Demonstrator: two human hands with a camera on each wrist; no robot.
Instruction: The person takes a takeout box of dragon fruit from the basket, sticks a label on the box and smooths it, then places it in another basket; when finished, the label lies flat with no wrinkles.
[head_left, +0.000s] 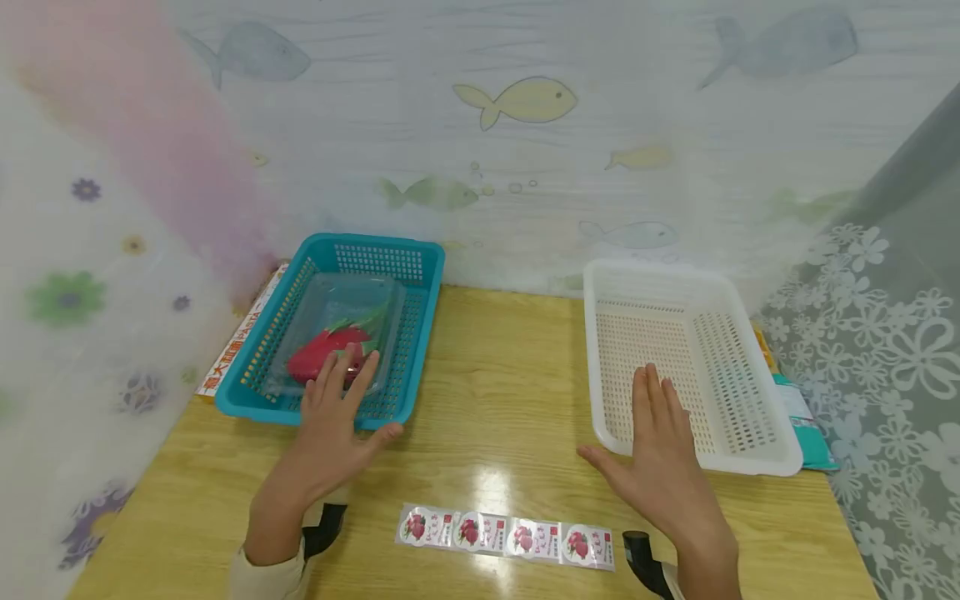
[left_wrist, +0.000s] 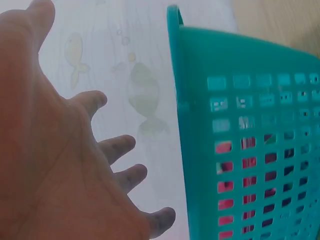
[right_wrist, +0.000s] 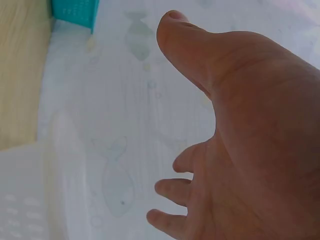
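Observation:
My left hand (head_left: 333, 433) hovers with spread fingers over the near edge of the blue-green basket (head_left: 423, 350). Inside that basket lies a clear plastic container (head_left: 341, 292) with a red dragon fruit (head_left: 318, 354), partly hidden by my fingertips. In the left wrist view the palm stands beside the basket wall (left_wrist: 200, 150), holding nothing. Over the near left side of the white basket (head_left: 720, 375), my right hand (head_left: 663, 467) has its fingers extended and thumb out, also holding nothing. A strip of dragon fruit stickers (head_left: 504, 537) lies flat on the table between the hands.
The wooden table (head_left: 510, 375) backs onto a fish-patterned curtain (head_left: 517, 167). A package with orange lettering (head_left: 228, 362) shows beside the blue-green basket. Right of the white basket is a teal and white packet (head_left: 806, 425). A flowered lace curtain (head_left: 900, 375) hangs at right.

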